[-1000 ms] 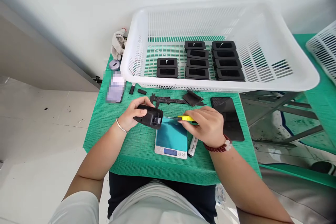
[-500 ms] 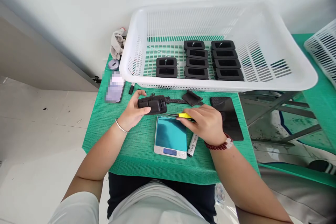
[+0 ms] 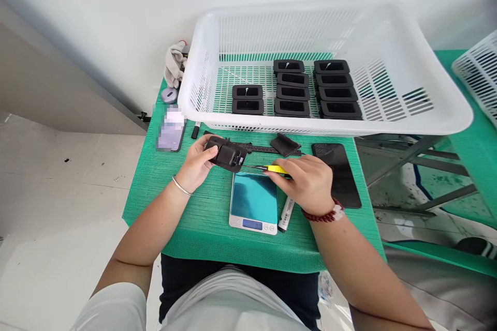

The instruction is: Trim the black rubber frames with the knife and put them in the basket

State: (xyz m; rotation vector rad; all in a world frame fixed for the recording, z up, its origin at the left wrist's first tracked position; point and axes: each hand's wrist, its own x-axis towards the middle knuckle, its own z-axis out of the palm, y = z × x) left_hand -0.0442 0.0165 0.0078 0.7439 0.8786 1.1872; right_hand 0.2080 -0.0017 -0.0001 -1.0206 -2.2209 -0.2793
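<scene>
Between the thumb and fingers of my left hand [image 3: 198, 163] is a black moulded plastic part [image 3: 227, 155], tilted above the table. My right hand [image 3: 305, 181] is closed round a yellow utility knife [image 3: 276, 169]. Its thin blade points left and reaches the lower right edge of the part; whether it touches, I cannot tell. Below both hands lies a small digital scale [image 3: 254, 199] with a shiny blue-green plate. Behind them rests a black caliper [image 3: 264, 149], partly covered by the part, beside a dark folded piece [image 3: 286, 145].
A white plastic basket [image 3: 330, 125] at the back holds several black framed parts [image 3: 292, 93]. On the green table [image 3: 178, 227] lie a white marker [image 3: 286, 213], a black phone [image 3: 337, 176], another phone [image 3: 171, 132], a round case [image 3: 169, 95] and gloves [image 3: 174, 64].
The black part has tilted in my left hand, its right end lower. The knife's blade has come to the part's edge. My left thumb has shifted up on it.
</scene>
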